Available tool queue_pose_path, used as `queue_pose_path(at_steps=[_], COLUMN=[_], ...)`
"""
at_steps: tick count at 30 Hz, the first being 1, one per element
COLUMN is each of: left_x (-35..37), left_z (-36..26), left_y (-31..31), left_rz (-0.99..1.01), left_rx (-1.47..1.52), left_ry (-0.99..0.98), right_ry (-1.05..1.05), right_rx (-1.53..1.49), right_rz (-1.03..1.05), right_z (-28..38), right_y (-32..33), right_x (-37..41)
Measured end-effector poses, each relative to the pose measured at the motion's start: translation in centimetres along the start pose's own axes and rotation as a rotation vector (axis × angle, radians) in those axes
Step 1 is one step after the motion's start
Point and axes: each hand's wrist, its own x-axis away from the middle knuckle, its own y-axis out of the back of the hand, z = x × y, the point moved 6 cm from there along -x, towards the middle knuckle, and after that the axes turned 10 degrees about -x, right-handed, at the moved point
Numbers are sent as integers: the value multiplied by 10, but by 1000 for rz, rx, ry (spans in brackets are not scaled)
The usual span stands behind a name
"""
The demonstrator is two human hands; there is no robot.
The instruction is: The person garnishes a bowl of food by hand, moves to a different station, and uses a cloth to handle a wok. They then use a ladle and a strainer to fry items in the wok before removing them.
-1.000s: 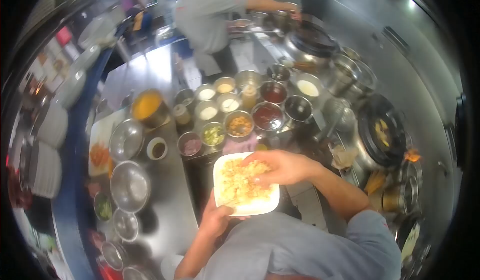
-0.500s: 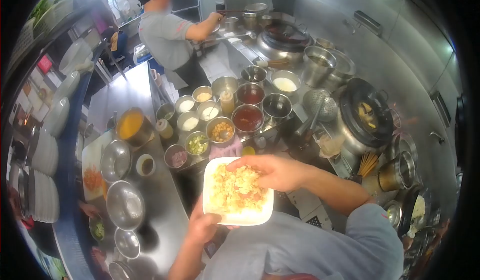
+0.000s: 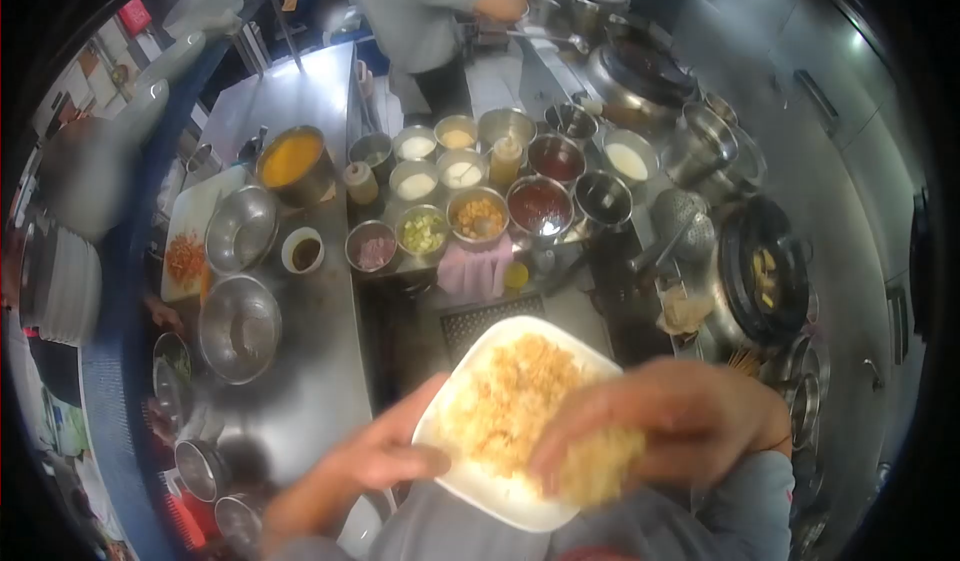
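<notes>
My left hand [image 3: 370, 456] is clamped on the near left edge of a square white dish [image 3: 485, 491], thumb over its rim. Crumbly golden food [image 3: 525, 401] lies in the dish. My right hand [image 3: 665, 421], blurred, is at the dish's right side, fingers curled round a pale yellow clump [image 3: 603, 466] by its near right rim; my hands are apart, one on either side of the dish.

Beyond the dish hangs a pink cloth [image 3: 475, 271], and past that stand steel bowls of orange pieces [image 3: 477, 216], diced green pieces [image 3: 422, 229] and diced pink pieces [image 3: 372, 248], with a pot of red sauce [image 3: 540, 204] beside them. Left of the dish and a little beyond it, a large steel mixing bowl [image 3: 240, 329] sits on the counter [image 3: 320, 361]. Right of the dish and farther off, a black wok [image 3: 735, 276] has yellow pieces [image 3: 765, 279] in it. Well beyond the dish, a co-worker in a grey shirt [image 3: 415, 11] stretches out an arm.
</notes>
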Motion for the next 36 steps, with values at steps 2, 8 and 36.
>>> queue_pose_path(at_steps=[2,8,36], left_x=[1,3,-59], left_z=[7,17,100], left_y=[1,-7,21], left_rz=[15,-68,-455], left_rx=[-17,89,323], left_ry=[-48,-78,-83], right_ry=[255,311,-59], right_rx=[105,330,1077], right_rz=[-40,110,-237], right_z=[8,54,-129], right_y=[-13,-9,52], right_x=[-2,-10,-66])
